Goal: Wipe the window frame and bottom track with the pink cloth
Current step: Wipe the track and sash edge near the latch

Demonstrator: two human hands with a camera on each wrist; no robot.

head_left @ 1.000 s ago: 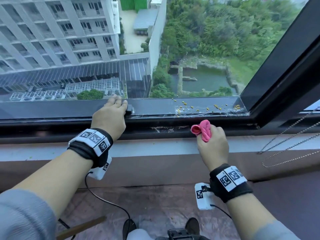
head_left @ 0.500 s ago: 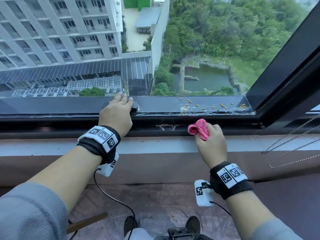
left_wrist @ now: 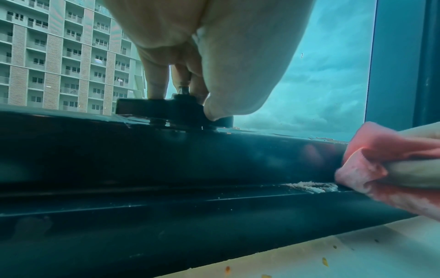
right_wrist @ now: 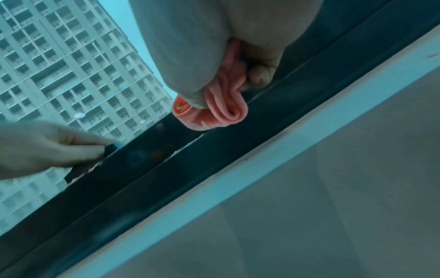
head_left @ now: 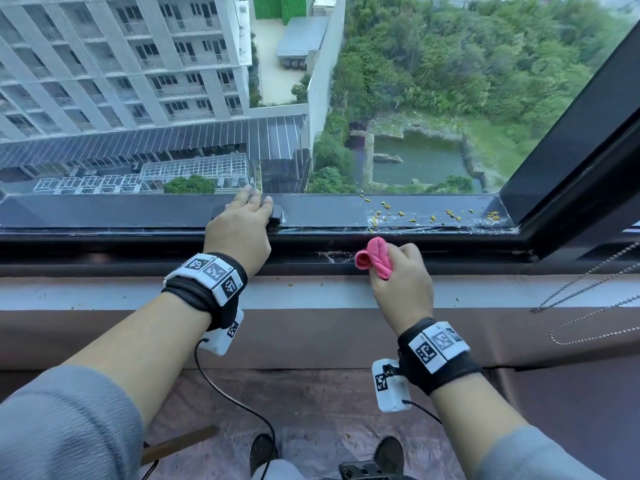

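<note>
Right hand (head_left: pixel 401 285) clenched around the pink cloth (head_left: pixel 375 258), bunched into a roll; a folded end sticks out past the thumb and forefinger. In the right wrist view the roll's tip (right_wrist: pixel 212 112) sits against the dark bottom track (head_left: pixel 138 247), directly below the fingertips. Left wrist view shows a pale smear of grime (left_wrist: pixel 311 186) on the track just beside the cloth's edge, on the side toward the left hand.

Left hand (head_left: pixel 239 230) on the black window handle (head_left: pixel 277 213) atop the lower rail of the window frame (head_left: pixel 104 211). Fingers curl over the handle's far side, thumb tip pressing its near end (left_wrist: pixel 214 114). Handle lies flat along the rail.

Beyond the right hand's fingers, further along the rail toward the corner, yellow crumbs (head_left: pixel 415 213) and whitish specks scattered on the frame top. Hands are near each other, not touching. A bead chain (head_left: pixel 588 306) hangs well off to the right of the right-hand knuckles.
</note>
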